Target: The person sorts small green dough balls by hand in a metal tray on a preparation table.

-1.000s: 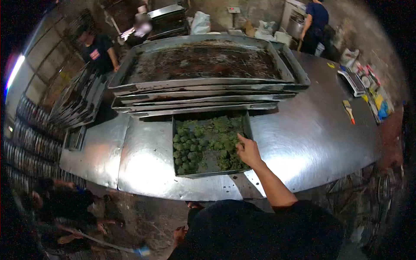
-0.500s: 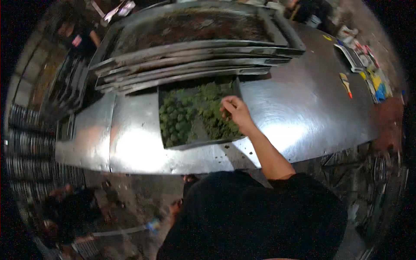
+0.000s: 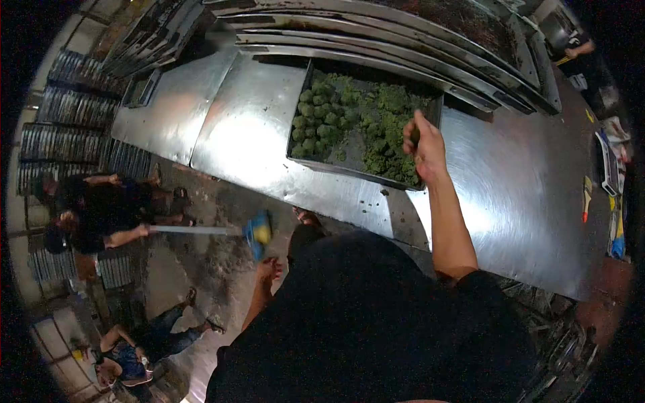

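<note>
On the metal table a shallow dark tray point(image 3: 356, 172) holds rolled green balls point(image 3: 316, 121) at its left and a loose, crumbly green mixture point(image 3: 386, 124) at its right. My right hand point(image 3: 426, 144) is above the tray's right side, fingers curled in toward the thumb. A dark spot shows between them; whether it is a lump of the mixture, I cannot make out. Low beside my body hangs my left hand point(image 3: 271, 269), its fingers loosely bent and apart, with nothing visible in it. Just above it is the blurred blue and yellow end point(image 3: 258, 234) of a pole.
Large metal trays point(image 3: 376, 41) are stacked behind the green mixture. A brush point(image 3: 586, 198) lies on the table's right. At left, a person in black point(image 3: 101, 208) grips the pole point(image 3: 191, 230). Another person point(image 3: 127, 352) is lower left. Stacked racks point(image 3: 64, 144) stand at far left.
My view has turned left, so table and tray appear tilted and farther right. My right hand stays over the tray's right side. My left hand and the pole now show more clearly.
</note>
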`<state>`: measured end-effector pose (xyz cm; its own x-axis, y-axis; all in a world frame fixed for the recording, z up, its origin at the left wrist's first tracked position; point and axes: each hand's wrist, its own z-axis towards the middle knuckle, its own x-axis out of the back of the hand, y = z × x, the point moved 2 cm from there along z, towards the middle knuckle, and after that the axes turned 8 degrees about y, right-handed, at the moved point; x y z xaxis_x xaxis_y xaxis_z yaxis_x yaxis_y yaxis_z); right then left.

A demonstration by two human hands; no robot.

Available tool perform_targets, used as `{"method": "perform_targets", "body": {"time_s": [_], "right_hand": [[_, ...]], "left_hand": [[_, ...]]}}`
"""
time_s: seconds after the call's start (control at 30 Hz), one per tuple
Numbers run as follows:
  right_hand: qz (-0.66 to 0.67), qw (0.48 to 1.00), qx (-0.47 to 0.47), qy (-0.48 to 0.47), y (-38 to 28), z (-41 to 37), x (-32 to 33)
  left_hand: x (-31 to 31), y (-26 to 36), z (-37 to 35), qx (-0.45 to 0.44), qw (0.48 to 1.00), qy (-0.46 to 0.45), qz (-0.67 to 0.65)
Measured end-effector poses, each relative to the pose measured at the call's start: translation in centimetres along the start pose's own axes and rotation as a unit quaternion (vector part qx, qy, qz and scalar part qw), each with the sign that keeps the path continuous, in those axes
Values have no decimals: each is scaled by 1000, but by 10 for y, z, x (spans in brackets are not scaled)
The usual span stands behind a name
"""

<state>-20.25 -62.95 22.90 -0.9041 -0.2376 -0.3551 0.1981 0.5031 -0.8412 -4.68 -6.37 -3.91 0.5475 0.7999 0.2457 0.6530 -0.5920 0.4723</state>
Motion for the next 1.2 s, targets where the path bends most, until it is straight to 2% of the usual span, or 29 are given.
{"method": "perform_targets", "body": {"time_s": [0.03,0.07,0.1,0.17,0.27,0.37,0.43,0.5,0.53,0.63,0.67,0.77,0.83,0.9,0.93,0.97,1.0,1.03,1.07,1.1,1.17,1.2], "right_hand": [[-12,999,40,0,-1,-1,-5],[-17,996,13,-85,3,6,6],[-20,996,11,-87,6,9,9],[82,991,-104,13,15,15,12],[48,989,-138,7,19,17,9],[5,996,-82,21,22,13,-11],[-8,997,-75,5,15,14,-19],[-3,996,-58,-63,9,14,-31],[4,998,-70,-8,12,14,-39],[9,996,-78,-32,10,15,-46],[35,994,-104,8,14,17,-52],[-37,993,-108,-39,22,20,-57],[-33,991,-125,-29,35,15,-74],[-180,983,-43,-19,46,11,-89],[-262,964,-37,-22,49,11,-95],[-263,964,-39,-22,56,14,-100],[-363,925,79,-81,62,17,-109],[-452,859,195,-138,68,18,-117],[-507,829,178,-156,58,3,-130],[-507,829,177,-156,58,0,-134],[-527,792,243,-189,59,-4,-140],[-521,773,309,-189,67,-2,-142]], "left_hand": [[-4,-7,0,-3,1000,5,9],[-8,-15,0,-5,1000,9,17],[-13,-20,2,-11,1000,12,25],[-17,-20,4,-26,999,17,40],[-12,-16,-4,8,999,41,2],[-14,-16,-22,71,994,69,-51],[-22,-8,-21,69,994,55,-62],[-25,3,-17,60,995,40,-75],[-26,11,-14,55,995,33,-81],[-19,31,-7,44,994,20,-101],[-16,33,-5,43,993,17,-109],[-1,25,-9,52,990,15,-129],[5,12,10,56,991,23,-120],[7,8,14,57,992,31,-111],[9,5,14,17,998,47,-33],[10,6,10,-25,997,63,45],[8,11,2,-23,997,63,45],[7,17,-7,-21,996,67,55],[6,21,-15,-19,995,71,65],[8,21,-19,-18,995,71,66],[12,17,-26,66,990,65,-110],[15,2,-18,66,990,64,-106]]}}
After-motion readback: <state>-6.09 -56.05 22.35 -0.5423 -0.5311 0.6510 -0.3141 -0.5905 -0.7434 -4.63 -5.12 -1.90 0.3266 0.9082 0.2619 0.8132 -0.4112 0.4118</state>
